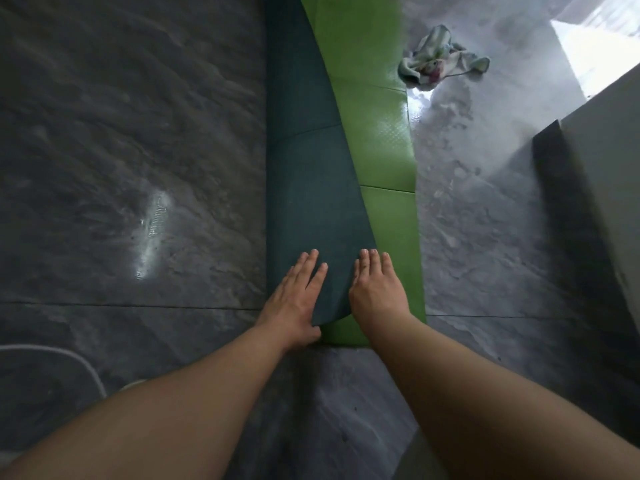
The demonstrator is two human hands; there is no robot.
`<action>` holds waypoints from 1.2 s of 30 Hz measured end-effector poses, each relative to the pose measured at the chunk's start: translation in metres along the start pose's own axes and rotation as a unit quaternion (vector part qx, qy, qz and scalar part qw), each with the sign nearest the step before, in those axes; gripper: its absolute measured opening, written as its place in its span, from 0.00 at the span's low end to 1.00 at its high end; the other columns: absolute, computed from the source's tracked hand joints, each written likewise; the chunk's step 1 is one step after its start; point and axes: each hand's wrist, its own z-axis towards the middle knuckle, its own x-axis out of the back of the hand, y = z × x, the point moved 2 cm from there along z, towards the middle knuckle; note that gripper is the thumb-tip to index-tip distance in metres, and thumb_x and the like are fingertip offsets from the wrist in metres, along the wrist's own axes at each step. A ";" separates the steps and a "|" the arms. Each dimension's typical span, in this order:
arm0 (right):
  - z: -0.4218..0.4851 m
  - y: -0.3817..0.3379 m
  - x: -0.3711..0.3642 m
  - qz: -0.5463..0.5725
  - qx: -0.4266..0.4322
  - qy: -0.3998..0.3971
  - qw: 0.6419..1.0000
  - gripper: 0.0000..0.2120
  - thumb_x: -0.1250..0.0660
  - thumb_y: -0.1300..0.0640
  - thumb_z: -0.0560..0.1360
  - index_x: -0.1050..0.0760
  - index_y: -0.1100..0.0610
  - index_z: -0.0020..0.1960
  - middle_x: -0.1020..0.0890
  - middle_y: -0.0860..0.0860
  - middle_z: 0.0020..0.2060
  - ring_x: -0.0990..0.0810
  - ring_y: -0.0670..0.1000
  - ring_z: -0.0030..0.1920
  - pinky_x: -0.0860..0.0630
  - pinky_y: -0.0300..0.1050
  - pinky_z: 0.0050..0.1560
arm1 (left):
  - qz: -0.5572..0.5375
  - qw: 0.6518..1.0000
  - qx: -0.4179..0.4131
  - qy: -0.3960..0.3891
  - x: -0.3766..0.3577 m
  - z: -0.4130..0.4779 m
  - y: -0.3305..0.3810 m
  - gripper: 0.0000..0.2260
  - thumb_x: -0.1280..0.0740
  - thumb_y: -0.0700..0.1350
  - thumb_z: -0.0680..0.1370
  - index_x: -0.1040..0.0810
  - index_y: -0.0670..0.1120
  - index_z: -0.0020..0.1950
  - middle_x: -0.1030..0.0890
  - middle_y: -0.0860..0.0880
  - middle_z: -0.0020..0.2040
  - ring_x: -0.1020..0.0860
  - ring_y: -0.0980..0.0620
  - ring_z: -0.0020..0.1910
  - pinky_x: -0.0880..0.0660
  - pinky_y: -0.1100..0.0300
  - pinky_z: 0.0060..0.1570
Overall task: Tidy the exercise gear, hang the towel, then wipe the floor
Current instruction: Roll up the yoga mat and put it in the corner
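- Straight ahead of the person in the head view, the exercise mat [388, 220] is lying on the floor [138, 133] with its long axis running directly away from the body, its near end just under both hands.
- Its dark teal underside [304, 188] is lying folded over the left part of the green face, the fold edge running diagonally away.
- Left hand [294, 299] is pressing flat with fingers spread on the teal flap, thumb tucked at the flap's near corner; it is gripping nothing that I can see.
- Right hand [377, 292] is lying flat and open across the fold edge, part on teal, part on green.
- Both hands are sitting equally near the mat's end, so rolling forward looks likeliest.
- Towel [440, 58] is lying crumpled well beyond, to the mat's right.
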 end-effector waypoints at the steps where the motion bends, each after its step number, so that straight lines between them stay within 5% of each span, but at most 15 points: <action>1: 0.000 0.002 -0.003 -0.002 -0.007 -0.011 1.000 0.29 0.54 0.52 0.85 0.60 0.69 0.77 0.54 0.66 0.78 0.55 0.66 0.78 0.55 0.63 0.77 | 0.003 1.000 -0.015 0.002 0.000 0.002 0.004 0.51 0.28 0.52 0.69 0.59 0.48 0.81 0.68 0.48 0.79 0.66 0.50 0.78 0.56 0.55 0.78; 5: 0.001 0.009 -0.016 -0.005 -0.032 -0.064 0.997 0.28 0.57 0.53 0.85 0.58 0.70 0.77 0.53 0.66 0.78 0.54 0.66 0.78 0.55 0.62 0.77 | 0.062 0.996 -0.059 0.001 -0.003 0.006 0.021 0.51 0.28 0.54 0.71 0.60 0.47 0.81 0.67 0.47 0.80 0.67 0.49 0.78 0.60 0.53 0.77; 12: -0.002 0.022 -0.046 0.007 -0.063 -0.137 0.989 0.29 0.52 0.52 0.84 0.54 0.67 0.78 0.50 0.65 0.78 0.51 0.65 0.78 0.54 0.64 0.77 | 0.121 0.991 -0.012 -0.047 -0.012 0.009 0.022 0.59 0.27 0.64 0.67 0.66 0.47 0.79 0.71 0.46 0.78 0.71 0.47 0.76 0.64 0.46 0.76; 18: -0.005 0.016 -0.055 0.033 -0.058 -0.158 0.985 0.32 0.50 0.52 0.83 0.61 0.64 0.79 0.56 0.64 0.79 0.56 0.65 0.79 0.55 0.69 0.75 | 0.118 0.988 0.007 -0.095 -0.018 0.013 0.031 0.59 0.24 0.56 0.67 0.67 0.47 0.79 0.72 0.47 0.78 0.71 0.47 0.76 0.60 0.42 0.76; 28: 0.017 -0.015 -0.062 0.243 -0.031 -0.098 0.965 0.50 0.33 0.50 0.78 0.71 0.53 0.78 0.67 0.61 0.77 0.62 0.65 0.78 0.51 0.74 0.72 | 0.095 0.980 -0.015 -0.174 -0.022 0.031 0.028 0.61 0.21 0.54 0.66 0.64 0.43 0.80 0.68 0.45 0.79 0.68 0.46 0.78 0.60 0.46 0.77; 36: 0.038 -0.018 -0.072 0.304 -0.014 -0.188 0.934 0.54 0.28 0.57 0.75 0.71 0.47 0.78 0.74 0.56 0.75 0.70 0.66 0.75 0.41 0.75 0.69 | 0.119 0.965 0.004 -0.234 -0.036 0.047 0.023 0.64 0.19 0.49 0.64 0.68 0.42 0.79 0.71 0.45 0.78 0.69 0.45 0.77 0.60 0.45 0.77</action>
